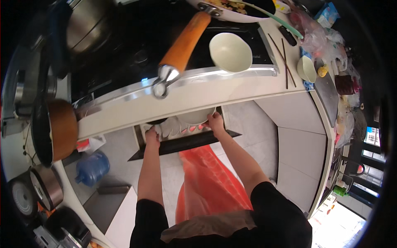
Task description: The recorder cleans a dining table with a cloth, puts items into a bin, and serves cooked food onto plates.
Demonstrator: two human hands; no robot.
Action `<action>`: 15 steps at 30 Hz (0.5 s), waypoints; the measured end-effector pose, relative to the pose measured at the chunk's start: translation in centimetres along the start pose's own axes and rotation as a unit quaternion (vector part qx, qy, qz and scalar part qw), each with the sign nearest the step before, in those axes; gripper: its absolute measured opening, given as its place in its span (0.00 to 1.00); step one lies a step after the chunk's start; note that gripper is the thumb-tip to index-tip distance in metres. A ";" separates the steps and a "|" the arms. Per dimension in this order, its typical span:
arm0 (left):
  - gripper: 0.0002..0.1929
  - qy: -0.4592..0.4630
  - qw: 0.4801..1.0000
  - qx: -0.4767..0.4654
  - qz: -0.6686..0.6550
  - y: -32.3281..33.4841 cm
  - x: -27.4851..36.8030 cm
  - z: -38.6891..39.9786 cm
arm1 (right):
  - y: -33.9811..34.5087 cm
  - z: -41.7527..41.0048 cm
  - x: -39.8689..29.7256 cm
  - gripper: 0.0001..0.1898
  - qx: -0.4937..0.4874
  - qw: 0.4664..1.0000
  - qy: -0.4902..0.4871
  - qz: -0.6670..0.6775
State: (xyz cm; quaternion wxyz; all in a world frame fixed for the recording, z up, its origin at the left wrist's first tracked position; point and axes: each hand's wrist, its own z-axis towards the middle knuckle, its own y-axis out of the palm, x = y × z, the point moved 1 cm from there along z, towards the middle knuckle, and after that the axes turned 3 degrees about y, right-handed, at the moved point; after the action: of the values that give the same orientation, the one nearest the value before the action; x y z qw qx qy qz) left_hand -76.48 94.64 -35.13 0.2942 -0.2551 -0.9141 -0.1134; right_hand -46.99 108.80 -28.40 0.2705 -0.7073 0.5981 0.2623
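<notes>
Both my hands reach into a pulled-out drawer [186, 144] below the counter edge; its dark front panel faces me. A pale round dish [196, 116] sits partly beneath the counter inside it, with my right hand [215, 123] pinching at its right rim. My left hand [152, 137] is at the drawer's left end, fingers curled by a whitish rack [170, 129]; whether it grips the rack is unclear. Reddish patches show through the rack's gaps. The back of the drawer is hidden by the counter.
Above the drawer, a frying pan's wooden handle [186, 42] juts over the counter edge. A pale bowl [231, 52] stands on the black cooktop [124, 59]. Chopsticks [286, 62] lie to the right. A brown pot [62, 130] overhangs at left; a blue water jug [93, 168] lies on the floor.
</notes>
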 end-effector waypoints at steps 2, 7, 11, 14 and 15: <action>0.09 -0.012 0.996 0.075 -0.053 2.0 -1.4 4.8 | -0.9 1.8 0.5 0.13 0.018 0.999 -0.026 0.003; 0.13 -0.038 0.996 0.007 -0.076 4.7 -2.4 6.1 | -2.6 4.0 2.5 0.13 0.035 0.998 0.010 0.046; 0.16 0.023 1.000 -0.016 -0.002 4.7 0.1 3.6 | -2.8 5.5 3.7 0.13 0.029 0.998 0.043 0.024; 0.20 0.019 0.999 -0.045 0.017 6.4 0.9 -0.4 | -6.5 7.1 5.1 0.17 0.002 0.995 0.096 0.033; 0.21 0.025 0.999 -0.012 0.021 6.5 0.4 -2.6 | -6.9 6.6 5.3 0.17 0.001 0.994 0.101 0.036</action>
State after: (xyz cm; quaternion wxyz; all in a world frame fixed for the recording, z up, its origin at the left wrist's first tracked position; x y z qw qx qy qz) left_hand -72.04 99.36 -32.49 0.3162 -0.2751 -0.8994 -0.1244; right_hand -39.68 110.62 -36.31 0.1996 -0.7082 0.6475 0.1982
